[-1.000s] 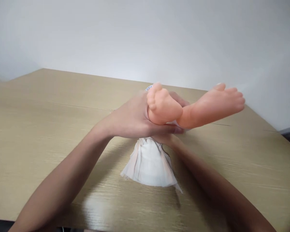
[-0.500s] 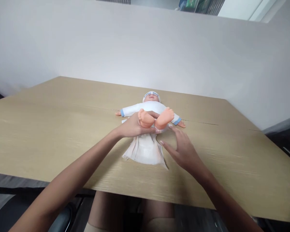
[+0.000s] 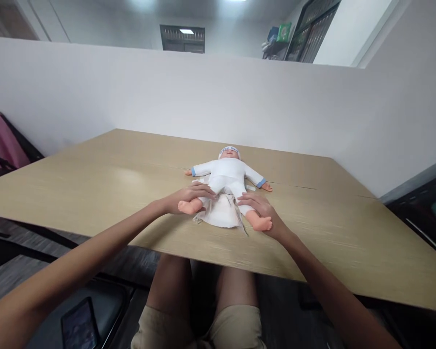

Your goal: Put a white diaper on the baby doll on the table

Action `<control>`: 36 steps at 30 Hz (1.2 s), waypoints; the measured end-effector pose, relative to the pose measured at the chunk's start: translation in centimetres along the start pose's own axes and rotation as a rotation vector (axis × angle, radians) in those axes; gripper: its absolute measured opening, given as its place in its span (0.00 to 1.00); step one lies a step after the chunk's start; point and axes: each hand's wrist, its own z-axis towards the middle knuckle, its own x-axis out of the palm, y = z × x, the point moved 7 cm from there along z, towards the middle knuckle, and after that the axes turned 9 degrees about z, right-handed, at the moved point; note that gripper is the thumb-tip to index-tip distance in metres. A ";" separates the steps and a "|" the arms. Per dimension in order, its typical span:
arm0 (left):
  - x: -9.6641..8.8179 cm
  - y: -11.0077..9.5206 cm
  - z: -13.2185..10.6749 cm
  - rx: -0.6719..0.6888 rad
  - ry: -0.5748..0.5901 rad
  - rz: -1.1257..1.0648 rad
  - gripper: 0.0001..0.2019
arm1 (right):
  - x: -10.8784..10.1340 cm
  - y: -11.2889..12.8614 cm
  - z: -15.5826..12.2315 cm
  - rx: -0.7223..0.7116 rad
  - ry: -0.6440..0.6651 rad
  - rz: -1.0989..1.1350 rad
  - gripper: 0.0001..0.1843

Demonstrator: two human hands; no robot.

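A baby doll [image 3: 228, 168] in a white suit with blue cuffs lies on its back on the table, its head away from me and its legs spread. Beneath its hips an unfolded white diaper [image 3: 221, 214] stretches toward me between the legs. One pale tab of it sticks out on each side of the waist. My left hand [image 3: 192, 195] is wrapped over the doll's leg on the left, just above the bare foot. Around the leg on the right curl the fingers of my right hand [image 3: 262, 207], beside the other foot.
The wooden table [image 3: 341, 228] meets a white half-wall [image 3: 210, 97] at its far side. A phone [image 3: 80, 325] lies on a dark chair at lower left. Pink cloth [image 3: 3, 140] hangs over a chair at far left. My knees are under the table's front edge.
The doll's legs have come down from being raised together in my left hand and are now apart. My right hand has moved onto one leg. The view has tilted up.
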 end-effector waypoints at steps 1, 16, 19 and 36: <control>0.3 0.3 -0.8 0.011 0.003 0.014 0.23 | 0.4 -0.4 -0.7 -0.014 0.027 -0.021 0.26; 4.1 2.6 -3.0 -0.023 0.119 0.236 0.35 | 1.8 -1.3 -2.5 0.022 0.154 0.000 0.32; 3.8 2.3 -2.8 -0.056 0.130 0.192 0.32 | 1.3 -1.4 -2.1 0.098 0.143 0.079 0.30; 4.7 0.8 -1.0 -0.351 -0.023 0.266 0.05 | 4.3 0.7 -1.0 0.283 -0.043 -0.204 0.18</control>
